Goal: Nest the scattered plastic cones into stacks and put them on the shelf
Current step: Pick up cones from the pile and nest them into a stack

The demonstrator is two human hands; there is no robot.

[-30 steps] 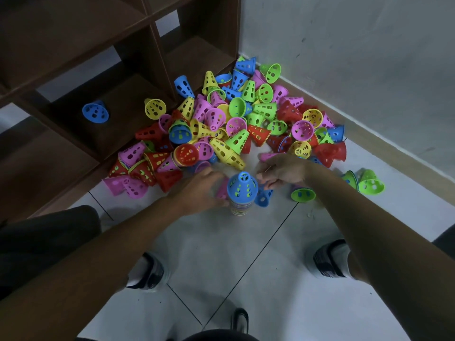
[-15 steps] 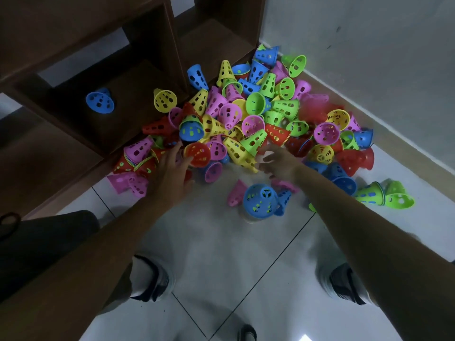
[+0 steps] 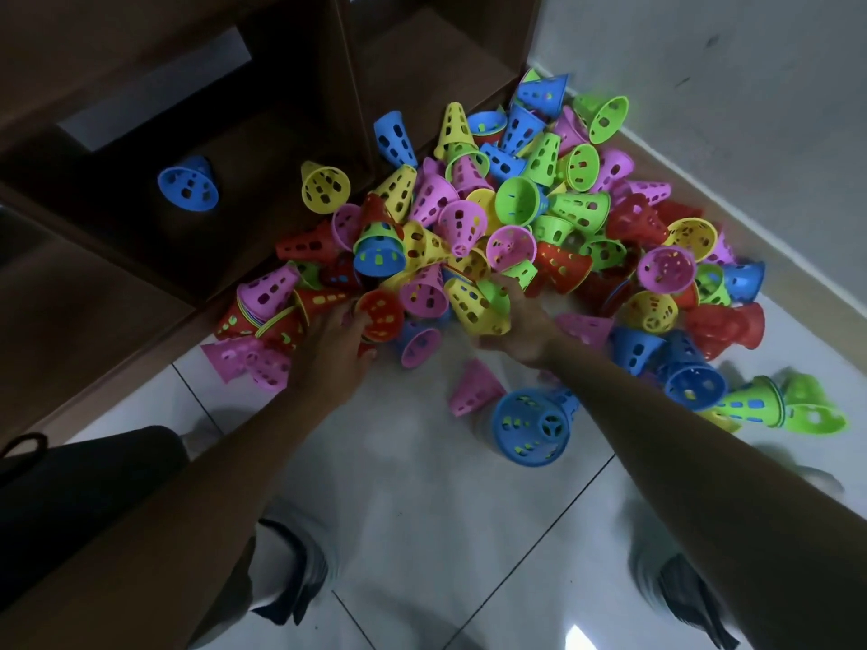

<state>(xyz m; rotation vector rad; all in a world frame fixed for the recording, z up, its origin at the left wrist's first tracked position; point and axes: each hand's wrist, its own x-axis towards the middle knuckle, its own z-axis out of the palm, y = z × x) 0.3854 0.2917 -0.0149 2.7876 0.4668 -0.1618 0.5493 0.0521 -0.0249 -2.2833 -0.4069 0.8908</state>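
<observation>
A: Where are the cones?

B: Most sit in a big pile (image 3: 516, 227) on the floor (image 3: 422, 509), right next to the shelf (image 3: 140, 255). They are red, pink, yellow, green and blue, and they all have holes.

A: Are any on the shelf?

B: Yes, two. A blue cone (image 3: 188, 184) and a yellow cone (image 3: 325, 187) lie on their sides in one low box of the shelf, a bit apart from each other.

A: What does the left hand (image 3: 330, 354) do?

B: It is at the edge of the pile closest to the shelf. Its fingers curl on a red cone (image 3: 382, 315) and hold it by the rim.

A: And the right hand (image 3: 520, 328)?

B: It is on the pile too, further from the shelf than the left hand. Its fingers wrap round a yellow one (image 3: 476, 308) that lies on its side.

A: Is there a stack?

B: A blue stack (image 3: 532, 426) stands on the floor just outside the pile, on the side away from the shelf. We look down on its top. A pink cone (image 3: 474, 389) lies beside it. A green stack (image 3: 755, 405) lies on its side further out from the shelf, by a loose green cone (image 3: 814, 410).

A: What else is there?

B: A wall (image 3: 727, 86) behind the pile, and two shoes (image 3: 295, 570) low on the floor.
</observation>
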